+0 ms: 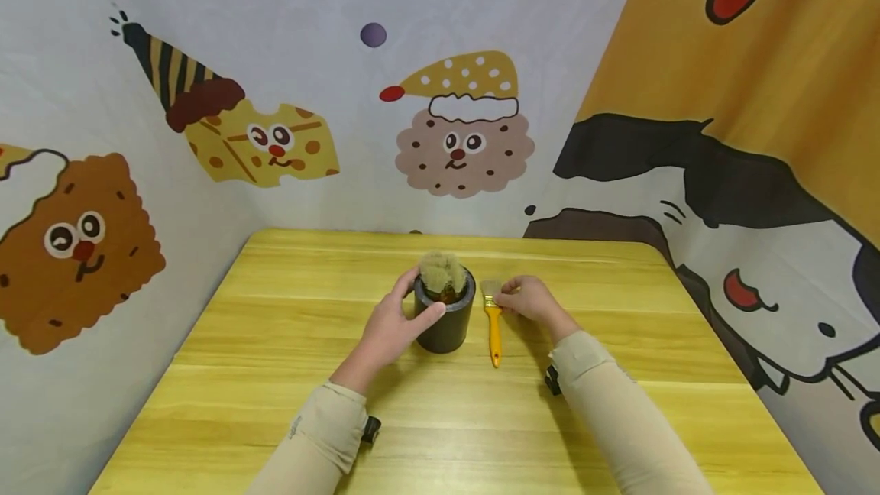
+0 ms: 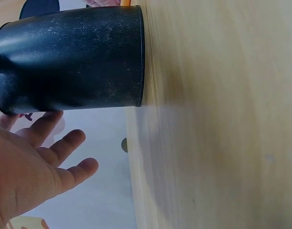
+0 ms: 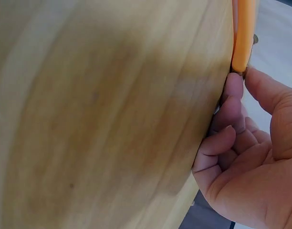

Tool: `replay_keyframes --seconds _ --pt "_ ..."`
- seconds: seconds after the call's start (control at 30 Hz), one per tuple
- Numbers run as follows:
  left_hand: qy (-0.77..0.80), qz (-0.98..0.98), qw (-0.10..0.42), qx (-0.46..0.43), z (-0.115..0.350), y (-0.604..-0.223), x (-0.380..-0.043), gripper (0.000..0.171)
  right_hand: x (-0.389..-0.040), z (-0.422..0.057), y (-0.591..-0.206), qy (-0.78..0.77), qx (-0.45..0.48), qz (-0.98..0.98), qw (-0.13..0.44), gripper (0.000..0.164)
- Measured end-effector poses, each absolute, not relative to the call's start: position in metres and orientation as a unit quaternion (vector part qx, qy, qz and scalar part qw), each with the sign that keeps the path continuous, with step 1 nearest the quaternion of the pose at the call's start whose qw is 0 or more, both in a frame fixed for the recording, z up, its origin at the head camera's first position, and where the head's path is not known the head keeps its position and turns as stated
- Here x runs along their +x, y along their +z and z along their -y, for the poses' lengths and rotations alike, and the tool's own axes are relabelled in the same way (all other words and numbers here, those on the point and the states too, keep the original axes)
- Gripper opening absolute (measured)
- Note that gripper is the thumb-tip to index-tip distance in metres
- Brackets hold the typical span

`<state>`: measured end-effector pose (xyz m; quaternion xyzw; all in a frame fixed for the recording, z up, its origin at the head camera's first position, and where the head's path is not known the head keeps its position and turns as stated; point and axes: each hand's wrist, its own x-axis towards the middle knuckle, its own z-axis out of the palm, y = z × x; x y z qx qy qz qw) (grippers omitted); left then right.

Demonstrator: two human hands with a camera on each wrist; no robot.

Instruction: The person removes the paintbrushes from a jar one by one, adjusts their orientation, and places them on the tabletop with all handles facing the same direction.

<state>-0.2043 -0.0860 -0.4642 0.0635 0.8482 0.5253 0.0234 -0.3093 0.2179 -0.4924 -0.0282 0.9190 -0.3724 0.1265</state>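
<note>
In the head view, a wooden table point(image 1: 268, 373) bears a black pot point(image 1: 443, 333), upright, with a tan cactus point(image 1: 441, 273) rising above its rim; the left hand point(image 1: 392, 325) holds it from the near left, thumb laid along the near edge and fingers reaching round the far side. Just right of the pot, without touching it, a paintbrush point(image 1: 493, 327) lies flat, yellow-orange handle toward the person and pale bristles away. The right hand point(image 1: 531, 302) comes in from the right and pinches it at the metal ferrule, thumb and fingers brought together there. In the left wrist view, the pot's base sits on the tabletop; the lower fingers fan loosely apart, while one or two upper fingertips meet the wall, though the thumb is hidden and how firmly they press I cannot tell. A light, even hold low on the wall would probably steady the pot better than a thumb on its rim, and would leave the cactus clear. In the right wrist view, thumb and forefinger nip the brush where the orange handle narrows, the other fingers folding against the table edge-on. Sliding that pinch back onto the handle should give finer control and keep the fingers off the bristles.
</note>
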Motion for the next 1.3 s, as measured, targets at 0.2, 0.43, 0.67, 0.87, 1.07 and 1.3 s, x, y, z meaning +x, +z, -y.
replay_keyframes --seconds 0.2,0.43,0.67,0.87,1.07,1.3 --pt "0.527 -0.847 0.023 0.064 0.0847 -0.4654 -0.2053 0.089 -0.3102 -0.2189 -0.4971 -0.372 -0.017 -0.919 0.127 0.04" --pt "0.533 -0.843 0.022 0.067 0.0851 -0.4656 -0.2048 0.09 -0.3091 -0.2178 -0.4961 -0.369 -0.017 -0.92 0.132 0.044" --pt "0.534 -0.843 0.021 0.069 0.0852 -0.4659 -0.2043 0.089 -0.3092 -0.2178 -0.497 -0.375 -0.01 -0.917 0.136 0.042" --pt "0.533 -0.843 0.02 0.068 0.085 -0.4667 -0.2044 0.089 -0.3091 -0.218 -0.4977 -0.377 -0.011 -0.916 0.138 0.043" --pt "0.534 -0.843 0.018 0.068 0.0847 -0.4673 -0.2056 0.084 -0.3097 -0.2171 -0.4967 -0.381 -0.005 -0.914 0.141 0.043" --pt "0.535 -0.841 0.02 0.07 0.085 -0.4669 -0.206 0.087 -0.3109 -0.2171 -0.4977 -0.382 -0.001 -0.912 0.145 0.043"
